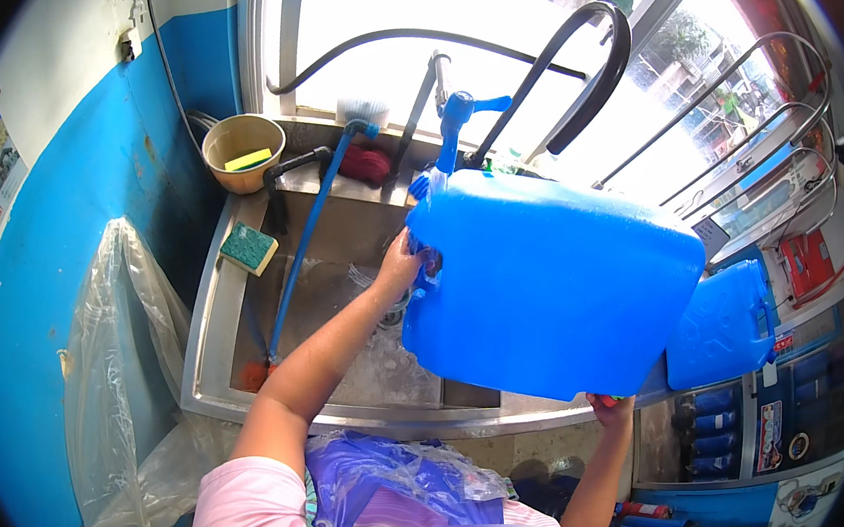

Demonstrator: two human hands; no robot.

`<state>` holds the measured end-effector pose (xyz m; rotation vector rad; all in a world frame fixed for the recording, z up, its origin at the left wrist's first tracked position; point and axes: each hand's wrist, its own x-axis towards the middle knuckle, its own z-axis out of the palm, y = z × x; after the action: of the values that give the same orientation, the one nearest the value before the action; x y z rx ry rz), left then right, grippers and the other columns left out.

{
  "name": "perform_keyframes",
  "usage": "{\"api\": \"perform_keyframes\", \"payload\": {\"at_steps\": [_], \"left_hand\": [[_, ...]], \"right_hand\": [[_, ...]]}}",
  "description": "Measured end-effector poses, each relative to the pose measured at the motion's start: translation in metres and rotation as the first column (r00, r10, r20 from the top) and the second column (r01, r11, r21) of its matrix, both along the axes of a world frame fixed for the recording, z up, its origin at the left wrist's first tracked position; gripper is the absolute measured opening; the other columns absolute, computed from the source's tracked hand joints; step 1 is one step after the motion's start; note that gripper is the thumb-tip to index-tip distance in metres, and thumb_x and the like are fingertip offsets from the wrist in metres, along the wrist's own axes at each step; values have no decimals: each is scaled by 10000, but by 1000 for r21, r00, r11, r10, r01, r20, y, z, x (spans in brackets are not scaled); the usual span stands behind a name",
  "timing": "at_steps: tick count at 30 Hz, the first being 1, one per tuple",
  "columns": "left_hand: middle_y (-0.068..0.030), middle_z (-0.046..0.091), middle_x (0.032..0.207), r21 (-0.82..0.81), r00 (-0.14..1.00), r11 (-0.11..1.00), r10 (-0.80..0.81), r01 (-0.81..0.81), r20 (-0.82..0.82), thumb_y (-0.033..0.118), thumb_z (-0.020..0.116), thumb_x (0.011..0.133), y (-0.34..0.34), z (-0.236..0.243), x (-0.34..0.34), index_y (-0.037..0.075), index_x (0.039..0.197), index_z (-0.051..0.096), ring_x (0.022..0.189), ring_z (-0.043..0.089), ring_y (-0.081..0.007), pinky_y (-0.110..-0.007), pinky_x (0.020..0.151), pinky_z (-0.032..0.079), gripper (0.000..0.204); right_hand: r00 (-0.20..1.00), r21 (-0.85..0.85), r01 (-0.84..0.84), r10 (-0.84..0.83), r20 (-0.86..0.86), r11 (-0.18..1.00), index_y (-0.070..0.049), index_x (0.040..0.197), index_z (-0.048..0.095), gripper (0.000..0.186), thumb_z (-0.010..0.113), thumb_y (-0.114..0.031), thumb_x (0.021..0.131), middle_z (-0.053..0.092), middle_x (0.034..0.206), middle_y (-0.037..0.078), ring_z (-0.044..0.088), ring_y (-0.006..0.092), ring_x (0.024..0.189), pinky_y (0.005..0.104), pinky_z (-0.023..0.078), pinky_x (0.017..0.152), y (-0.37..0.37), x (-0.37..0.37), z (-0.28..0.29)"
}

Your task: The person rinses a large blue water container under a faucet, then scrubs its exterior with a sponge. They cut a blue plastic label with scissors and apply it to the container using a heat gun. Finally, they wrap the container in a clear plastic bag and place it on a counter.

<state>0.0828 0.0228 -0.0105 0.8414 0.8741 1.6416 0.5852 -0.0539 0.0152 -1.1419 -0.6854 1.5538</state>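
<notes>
A large blue plastic jug (549, 282) is tilted on its side over the steel sink (209, 352). My left hand (404, 263) grips its left end beside an opening. My right hand (610, 406) is closed at its lower right edge, partly hidden, with something small and red at the fingers. Behind the jug rises a blue tap (456, 110). A green-and-yellow sponge (248, 249) lies on the sink's left ledge, and a blue pipe (310, 228) crosses the basin.
A tan bucket (239, 179) holding a sponge sits at back left, near a brush (361, 113). Black hoses (605, 27) arch before the window. Another blue jug (714, 328) stands right, below metal racks (781, 117). A plastic bag (127, 390) hangs left.
</notes>
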Motion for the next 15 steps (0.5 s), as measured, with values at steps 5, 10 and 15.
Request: {"api": "perform_keyframes", "payload": {"at_steps": [5, 10, 15], "left_hand": [[-51, 619, 845, -180, 997, 981, -67, 71, 24, 180, 488, 963, -5, -9, -5, 58, 992, 594, 691, 576, -116, -281, 607, 464, 164], [-81, 653, 922, -106, 954, 990, -62, 98, 295, 270, 494, 976, 16, 16, 0, 60, 1051, 622, 828, 621, -150, -297, 721, 500, 257], [-50, 638, 945, -260, 993, 960, -94, 108, 68, 358, 476, 992, 33, 50, -10, 87, 1125, 610, 833, 602, -129, -283, 739, 495, 330]], "right_hand": [[998, 78, 59, -56, -42, 995, -85, 1227, 552, 490, 558, -448, 899, 634, 1100, 105, 636, 298, 944, 444, 546, 728, 10, 24, -7], [1000, 146, -28, 27, 9, 989, -87, 1300, 524, 550, 536, -479, 914, 584, 1230, 109, 567, 297, 1123, 492, 489, 894, 15, 11, -1], [998, 180, 10, 2, -67, 984, -127, 1228, 568, 490, 531, -492, 904, 627, 1121, 67, 614, 261, 996, 424, 527, 776, 24, -13, 6]]}}
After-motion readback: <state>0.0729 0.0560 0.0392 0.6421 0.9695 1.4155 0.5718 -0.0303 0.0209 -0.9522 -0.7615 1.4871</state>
